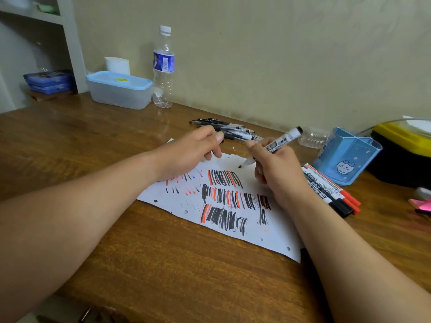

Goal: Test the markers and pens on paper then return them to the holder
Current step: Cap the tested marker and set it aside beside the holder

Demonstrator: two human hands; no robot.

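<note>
Here, "MARKER"-printed marker [282, 139] in right hand [278, 176].

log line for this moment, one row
phase: testing | right hand grips black marker, tip at paper | left hand at paper edge | capped markers beside holder

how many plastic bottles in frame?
2. An upright bottle stands by the wall beside the lidded box; a clear bottle lies behind the blue holder, partly hidden. More could be out of sight.
</note>
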